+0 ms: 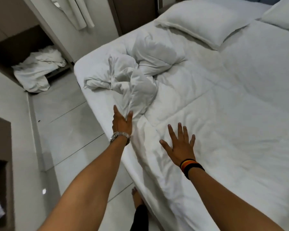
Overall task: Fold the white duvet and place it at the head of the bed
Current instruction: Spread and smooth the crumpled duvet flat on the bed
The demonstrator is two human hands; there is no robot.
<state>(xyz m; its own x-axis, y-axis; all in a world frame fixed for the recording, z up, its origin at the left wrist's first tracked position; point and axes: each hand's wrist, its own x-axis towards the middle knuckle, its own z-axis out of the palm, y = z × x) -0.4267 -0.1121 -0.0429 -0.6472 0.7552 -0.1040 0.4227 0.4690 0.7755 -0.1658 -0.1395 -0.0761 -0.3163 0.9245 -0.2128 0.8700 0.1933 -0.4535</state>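
Observation:
The white duvet (pixel 215 105) covers most of the bed and is bunched into a crumpled heap (pixel 140 69) near the bed's left edge, below the pillows. My left hand (pixel 121 123), with a metal watch on the wrist, is at the lower end of that heap; a fold of the duvet sits between its thumb and fingers. My right hand (pixel 180 145), with dark bands on the wrist, lies flat on the duvet with its fingers spread, close to the bed's near left side.
Two white pillows (pixel 205 25) (pixel 284 15) lie at the head of the bed. The mattress corner (pixel 92 67) shows bare sheet. A pile of white linen (pixel 37 72) sits in a low niche at left. My foot (pixel 137 197) stands on glossy tiles beside the bed.

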